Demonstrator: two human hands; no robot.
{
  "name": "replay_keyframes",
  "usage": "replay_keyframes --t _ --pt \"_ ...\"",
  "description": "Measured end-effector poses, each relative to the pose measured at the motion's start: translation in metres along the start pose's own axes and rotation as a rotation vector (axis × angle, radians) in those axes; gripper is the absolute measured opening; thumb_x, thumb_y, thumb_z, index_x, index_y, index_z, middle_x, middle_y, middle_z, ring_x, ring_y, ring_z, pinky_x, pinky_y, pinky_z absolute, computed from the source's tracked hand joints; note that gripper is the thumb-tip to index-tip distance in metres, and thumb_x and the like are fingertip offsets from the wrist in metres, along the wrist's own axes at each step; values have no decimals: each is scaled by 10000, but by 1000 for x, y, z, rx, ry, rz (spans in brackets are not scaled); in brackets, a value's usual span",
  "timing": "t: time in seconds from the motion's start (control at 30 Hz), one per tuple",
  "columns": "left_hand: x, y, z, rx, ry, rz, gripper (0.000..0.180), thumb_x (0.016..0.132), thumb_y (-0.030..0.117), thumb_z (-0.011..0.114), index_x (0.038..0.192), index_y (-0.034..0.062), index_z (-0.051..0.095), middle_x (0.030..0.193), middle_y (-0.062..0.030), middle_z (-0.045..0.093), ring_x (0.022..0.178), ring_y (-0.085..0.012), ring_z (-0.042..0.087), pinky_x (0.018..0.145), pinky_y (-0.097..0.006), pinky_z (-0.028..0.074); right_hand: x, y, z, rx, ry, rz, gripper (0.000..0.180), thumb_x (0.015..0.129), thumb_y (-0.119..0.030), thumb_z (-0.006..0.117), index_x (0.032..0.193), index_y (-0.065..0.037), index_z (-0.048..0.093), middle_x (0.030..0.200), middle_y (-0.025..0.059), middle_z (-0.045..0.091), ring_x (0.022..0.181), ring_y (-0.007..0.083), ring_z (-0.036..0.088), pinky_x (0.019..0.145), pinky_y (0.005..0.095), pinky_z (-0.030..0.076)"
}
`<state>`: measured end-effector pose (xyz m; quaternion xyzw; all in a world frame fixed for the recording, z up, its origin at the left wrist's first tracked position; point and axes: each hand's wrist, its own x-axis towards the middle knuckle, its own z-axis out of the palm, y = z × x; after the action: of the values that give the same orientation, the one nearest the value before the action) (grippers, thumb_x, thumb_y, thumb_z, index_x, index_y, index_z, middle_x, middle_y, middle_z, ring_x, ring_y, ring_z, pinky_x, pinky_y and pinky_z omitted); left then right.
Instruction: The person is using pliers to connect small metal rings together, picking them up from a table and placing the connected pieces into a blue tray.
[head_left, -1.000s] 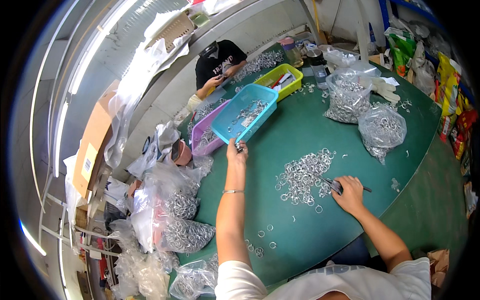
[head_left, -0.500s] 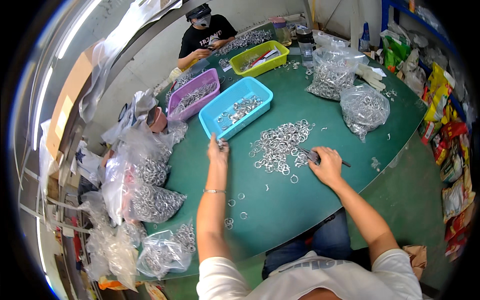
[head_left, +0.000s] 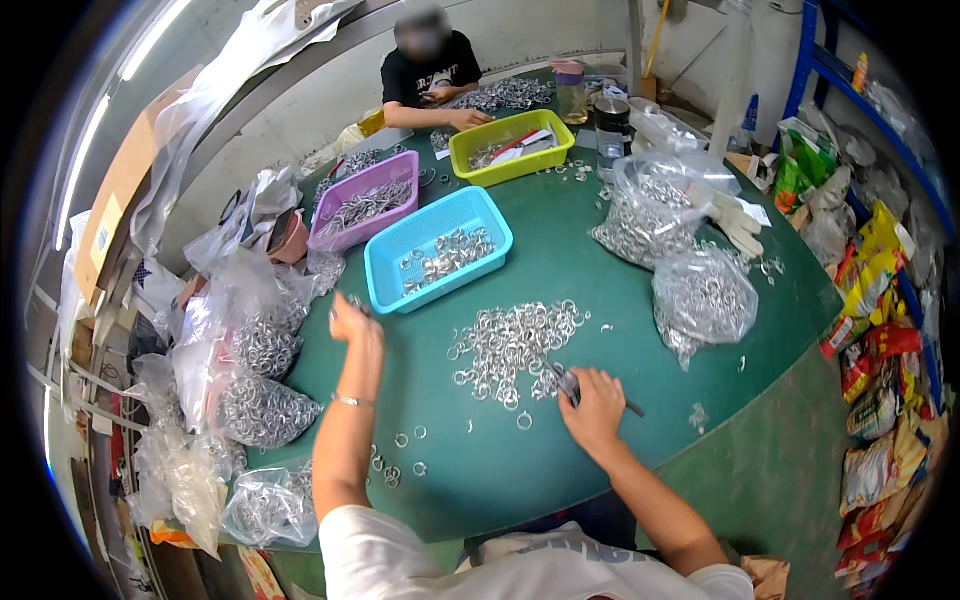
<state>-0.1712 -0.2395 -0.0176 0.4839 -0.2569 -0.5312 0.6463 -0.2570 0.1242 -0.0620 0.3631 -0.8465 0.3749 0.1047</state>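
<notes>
The right hand (head_left: 592, 408) is resting on the green bench (head_left: 640, 330), its fingers curling shut round a thin dark tool (head_left: 590, 390) whose tip is sticking out to the right of them. Just beyond those fingers, touching the tool, a heap of silver rings (head_left: 510, 345) is lying spread out. The left hand (head_left: 352, 325) is hovering above the bench, well left of the heap, its fingers pinching closed; whether they are holding a ring I cannot tell. A few loose rings (head_left: 405, 455) are lying below that wrist. Just past the left fingers a blue tray (head_left: 385, 270) is holding more rings, with a purple tray (head_left: 362, 200) and a yellow-green tray (head_left: 510, 145) farther off. Right of the heap, two clear bags of rings (head_left: 705, 300) are sitting. At the far edge another person (head_left: 430, 75) is working.
</notes>
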Motion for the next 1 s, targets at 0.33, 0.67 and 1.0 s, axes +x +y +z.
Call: replay_keyframes --t 0.33,0.67,1.0 --pt "55 -55 278 -510 -394 -501 351 905 358 402 972 13 420 790 -131 485 707 -249 467 630 -395 460 -7 5 -4 78 -178 84 286 653 -156 676 906 -70 575 782 99 543 726 286 509 609 382 363" --pt "79 -123 336 -283 -331 -380 458 856 437 368 1072 34 341 1028 -167 391 856 -345 463 740 -477 454 25 -5 -18 -7 -301 88 121 740 -180 615 763 -64 593 657 92 546 568 257 520 489 372 392" --pt "109 -131 350 -169 -397 -395 417 880 355 428 1189 84 362 1125 -122 396 933 -324 465 731 -471 479 -20 9 6 -464 -335 -225 191 862 -174 461 933 -47 584 767 63 529 656 182 512 574 315 440"
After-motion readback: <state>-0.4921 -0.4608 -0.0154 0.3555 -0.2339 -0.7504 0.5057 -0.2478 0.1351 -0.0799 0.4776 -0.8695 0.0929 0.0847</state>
